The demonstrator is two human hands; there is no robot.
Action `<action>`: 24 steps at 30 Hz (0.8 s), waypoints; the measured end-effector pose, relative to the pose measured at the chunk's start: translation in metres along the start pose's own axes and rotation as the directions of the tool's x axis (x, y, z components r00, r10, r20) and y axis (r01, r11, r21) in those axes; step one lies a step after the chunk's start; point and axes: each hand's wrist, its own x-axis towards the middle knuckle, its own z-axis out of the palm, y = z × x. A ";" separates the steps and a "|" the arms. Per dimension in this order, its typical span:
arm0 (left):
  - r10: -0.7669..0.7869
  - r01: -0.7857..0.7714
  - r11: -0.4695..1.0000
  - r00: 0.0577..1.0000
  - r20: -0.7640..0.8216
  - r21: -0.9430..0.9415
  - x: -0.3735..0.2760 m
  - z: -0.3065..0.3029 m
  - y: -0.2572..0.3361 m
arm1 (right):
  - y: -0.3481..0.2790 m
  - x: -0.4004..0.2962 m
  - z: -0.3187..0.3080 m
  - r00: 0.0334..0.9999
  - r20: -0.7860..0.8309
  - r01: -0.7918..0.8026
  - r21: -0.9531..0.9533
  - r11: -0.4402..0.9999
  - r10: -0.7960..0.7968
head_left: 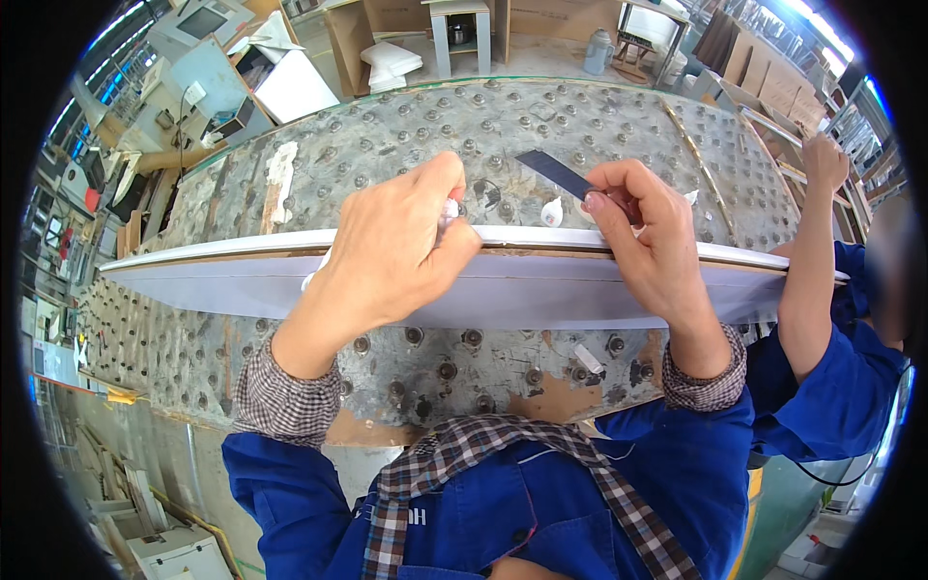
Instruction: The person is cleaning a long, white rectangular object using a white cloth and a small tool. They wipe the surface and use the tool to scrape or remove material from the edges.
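A long white panel (507, 290) stands on its edge across the metal worktable (449, 391), its narrow brown-and-white edge upward. Over that edge my left hand (399, 246) is closed around a small white item (449, 210), mostly hidden by the fingers. Between thumb and fingers, my right hand (645, 225) pinches one end of a thin dark strip (554, 172), which points up and to the left above the table. A small white bottle (552, 213) lies beyond the panel, between my hands. Something white shows partly behind my left wrist.
Ball rollers stud the table. A co-worker's forearm (812, 290) is raised near the panel's right end. A long thin rod (699, 170) and a white-smeared strip (281, 185) lie on the far side. A small pale piece (588, 359) lies on the near side. Shelving stands beyond.
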 end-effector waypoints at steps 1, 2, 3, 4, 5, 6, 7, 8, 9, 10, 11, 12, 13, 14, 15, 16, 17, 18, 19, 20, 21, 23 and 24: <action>0.016 -0.016 1.000 1.000 0.027 0.002 0.002 -0.001 0.001 | 0.000 0.000 -0.001 1.000 0.002 -0.021 -0.004 1.000 0.021; 0.032 -0.033 0.999 0.998 0.054 0.004 0.003 -0.003 0.001 | -0.001 0.000 -0.001 1.000 0.002 -0.019 0.002 1.000 0.019; 0.047 -0.048 0.999 0.996 0.079 0.008 0.005 -0.005 0.001 | -0.001 0.000 -0.002 1.000 0.001 -0.016 0.009 1.000 0.016; 0.051 -0.052 0.999 0.993 0.105 0.008 0.007 -0.007 0.001 | -0.001 0.001 -0.002 1.000 0.001 -0.012 0.016 1.000 0.012; 0.055 -0.056 0.998 0.990 0.131 0.008 0.011 -0.010 -0.001 | -0.001 0.001 -0.002 1.000 0.004 -0.021 0.020 1.000 0.021; 0.057 -0.059 0.998 0.986 0.155 0.005 0.013 -0.011 -0.002 | -0.001 0.001 -0.001 1.000 0.009 -0.029 0.022 0.999 0.029; 0.089 -0.090 0.996 0.983 0.160 0.000 0.016 -0.011 -0.004 | -0.001 0.001 -0.001 0.999 0.014 -0.037 0.024 0.999 0.037; 0.121 -0.121 0.993 0.979 0.164 -0.006 0.018 -0.009 -0.005 | -0.001 0.001 -0.001 0.999 0.015 -0.040 0.030 0.999 0.039; 0.152 -0.152 0.988 0.974 0.169 -0.011 0.020 -0.009 -0.006 | -0.001 0.001 -0.001 0.999 0.016 -0.042 0.036 0.998 0.042; 0.162 -0.162 0.987 0.969 0.185 -0.018 0.022 -0.009 -0.006 | -0.001 0.001 0.000 0.999 0.017 -0.044 0.042 0.998 0.044; 0.173 -0.172 0.985 0.964 0.201 -0.024 0.024 -0.011 -0.004 | -0.001 0.001 0.000 0.999 0.015 -0.044 0.045 0.998 0.044; 0.189 -0.186 0.982 0.957 0.218 -0.033 0.027 -0.011 -0.003 | -0.001 0.000 0.000 0.999 0.009 -0.047 0.045 0.998 0.046; 0.210 -0.212 0.977 0.951 0.228 -0.017 0.029 -0.011 -0.004 | 0.000 0.000 -0.001 0.999 0.003 -0.049 0.046 0.998 0.049; 0.231 -0.238 0.971 0.943 0.239 -0.001 0.032 -0.011 -0.005 | 0.000 0.000 -0.001 0.999 0.001 -0.047 0.044 0.998 0.047; 0.250 -0.262 0.965 0.936 0.249 0.015 0.033 -0.011 -0.005 | -0.001 0.000 -0.001 0.999 0.001 -0.045 0.041 0.998 0.045; 0.253 -0.262 0.965 0.934 0.254 0.003 0.034 -0.011 -0.003 | -0.001 0.001 -0.001 0.999 0.001 -0.043 0.039 0.998 0.043; 0.255 -0.262 0.965 0.931 0.259 -0.008 0.035 -0.010 0.000 | -0.003 0.001 -0.001 0.999 0.004 -0.052 0.039 0.998 0.052; 0.258 -0.261 0.965 0.930 0.264 -0.021 0.037 -0.010 0.002 | -0.004 0.001 -0.002 0.998 0.009 -0.061 0.039 0.997 0.061; 0.233 -0.248 0.969 0.924 0.305 0.011 0.039 -0.011 0.007 | -0.004 0.001 -0.002 0.998 0.013 -0.070 0.038 0.997 0.069; 0.206 -0.235 0.971 0.916 0.344 0.045 0.042 -0.014 0.013 | -0.004 0.001 -0.002 0.998 0.008 -0.065 0.044 0.997 0.065; 0.176 -0.222 0.972 0.907 0.383 0.080 0.043 -0.015 0.016 | -0.002 0.001 -0.001 0.998 0.004 -0.059 0.052 0.997 0.059; 0.178 -0.227 0.970 0.909 0.377 0.091 0.042 -0.015 0.018 | 0.000 0.001 0.000 0.999 -0.007 -0.051 0.069 0.996 0.051; 0.183 -0.234 0.968 0.908 0.376 0.094 0.042 -0.013 0.018 | 0.001 0.000 0.000 0.998 -0.018 -0.050 0.075 0.996 0.052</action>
